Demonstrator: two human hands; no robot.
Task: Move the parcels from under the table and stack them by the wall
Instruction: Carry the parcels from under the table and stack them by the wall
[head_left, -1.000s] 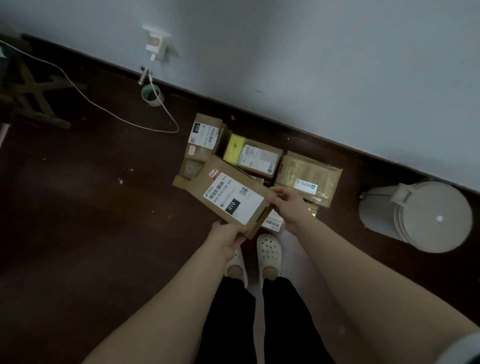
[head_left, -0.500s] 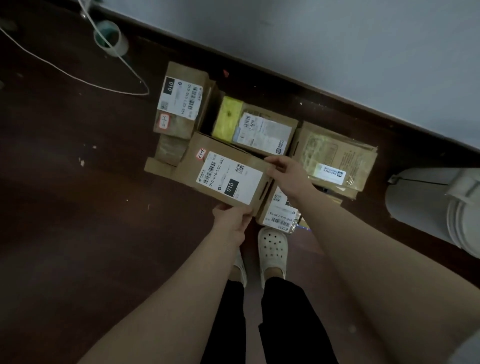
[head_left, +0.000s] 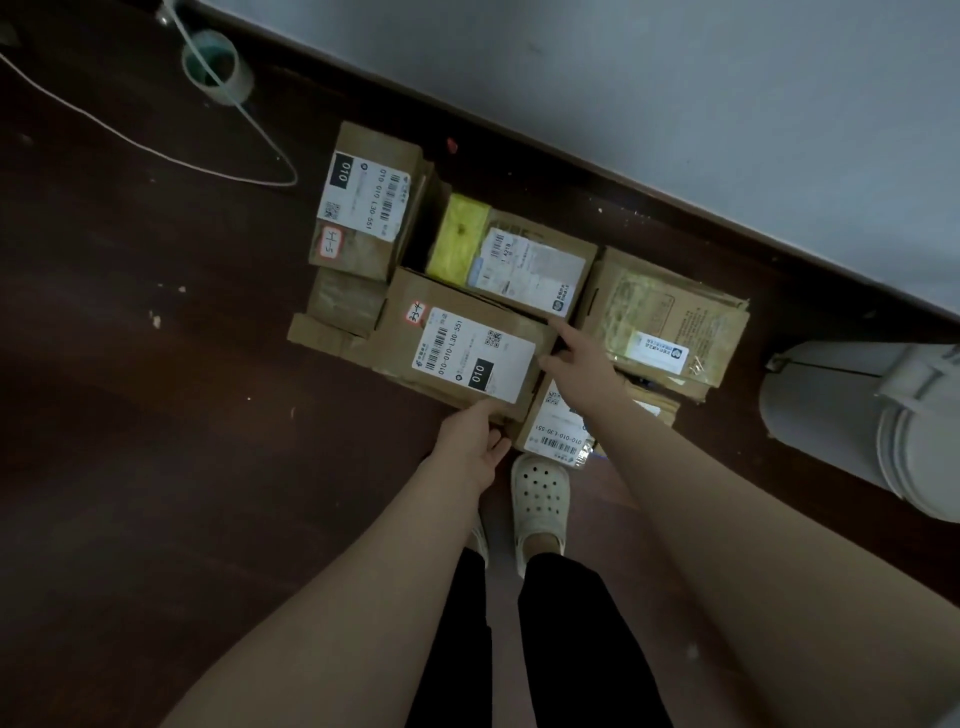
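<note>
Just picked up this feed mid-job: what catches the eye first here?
A cluster of cardboard parcels sits on the dark floor by the wall. The left hand grips the near corner of the front parcel; the right hand touches its right edge. A white lidded bin stands out at far right.

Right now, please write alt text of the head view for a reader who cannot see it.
Two bare hands touch a labelled cardboard parcel among other parcels on a dark floor beside a pale wall: the left hand at its near edge, the right hand with straight fingers at its right side.
</note>
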